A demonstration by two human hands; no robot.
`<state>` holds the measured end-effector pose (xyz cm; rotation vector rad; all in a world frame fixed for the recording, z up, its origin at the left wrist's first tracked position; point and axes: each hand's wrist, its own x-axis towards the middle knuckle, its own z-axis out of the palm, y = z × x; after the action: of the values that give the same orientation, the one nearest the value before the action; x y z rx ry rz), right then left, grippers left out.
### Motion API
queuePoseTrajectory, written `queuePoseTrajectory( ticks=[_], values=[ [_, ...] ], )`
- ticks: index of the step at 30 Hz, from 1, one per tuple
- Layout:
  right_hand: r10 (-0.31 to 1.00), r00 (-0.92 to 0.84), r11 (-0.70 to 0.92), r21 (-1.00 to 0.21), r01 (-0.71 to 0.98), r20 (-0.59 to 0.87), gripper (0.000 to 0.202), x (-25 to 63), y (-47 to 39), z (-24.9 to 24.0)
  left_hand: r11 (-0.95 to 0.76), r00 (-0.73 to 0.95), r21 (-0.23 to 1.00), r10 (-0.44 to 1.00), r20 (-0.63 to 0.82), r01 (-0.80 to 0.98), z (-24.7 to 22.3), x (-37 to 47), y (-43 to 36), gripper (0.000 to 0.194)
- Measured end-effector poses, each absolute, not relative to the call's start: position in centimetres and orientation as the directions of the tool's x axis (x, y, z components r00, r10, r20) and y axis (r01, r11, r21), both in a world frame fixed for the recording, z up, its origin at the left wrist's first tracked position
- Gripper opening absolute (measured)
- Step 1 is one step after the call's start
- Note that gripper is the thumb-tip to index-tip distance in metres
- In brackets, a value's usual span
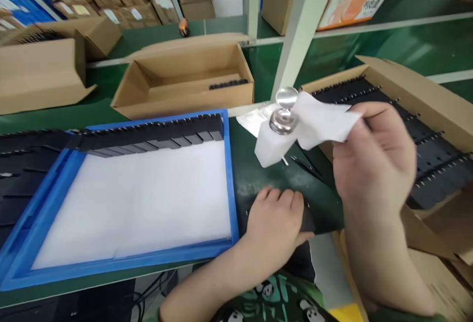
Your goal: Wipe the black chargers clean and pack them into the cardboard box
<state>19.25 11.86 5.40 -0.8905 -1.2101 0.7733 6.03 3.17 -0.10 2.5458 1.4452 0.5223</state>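
Note:
My right hand (373, 149) pinches a white cloth or wipe (325, 120), which hangs beside the metal top of a white pump bottle (275, 142). The bottle's round lid is tilted up. Near the table's front edge, my left hand (275, 213) lies over a flat black part (307, 219), its fingers curled on it. More white wipes (254, 119) lie behind the bottle. Black tweezers (308, 168) rest on the green table to its right. At the left, a blue tray (233, 184) lined with white foam has a row of black parts (158, 132) along its back.
An open cardboard box (185, 100) with a few black pieces stands behind the tray. Another box (424, 85) full of black parts is at the right. A pale post (299, 31) rises behind the bottle. More black parts (25, 179) lie at far left.

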Motion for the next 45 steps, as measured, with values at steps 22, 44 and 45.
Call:
queuePoseTrajectory(
  ticks=[22,44,45],
  values=[
    [0.966,0.191,0.201,-0.969,-0.140,0.173,0.015,21.8,0.3,-5.7,-0.538,0.512,0.325,0.842,0.168,0.778,1.0,5.7,3.5,0.043],
    [0.786,0.561,0.001,-0.908,-0.419,-0.259,0.011,23.3,-1.3,-5.6,-0.523,0.506,0.317,0.851,0.141,0.791,1.0,5.5,3.2,0.040],
    [0.766,0.587,0.012,-0.907,-0.421,-0.262,0.015,23.3,-0.8,-5.6,-0.524,0.509,0.314,0.850,0.137,0.792,1.0,5.5,3.2,0.042]
  ],
)
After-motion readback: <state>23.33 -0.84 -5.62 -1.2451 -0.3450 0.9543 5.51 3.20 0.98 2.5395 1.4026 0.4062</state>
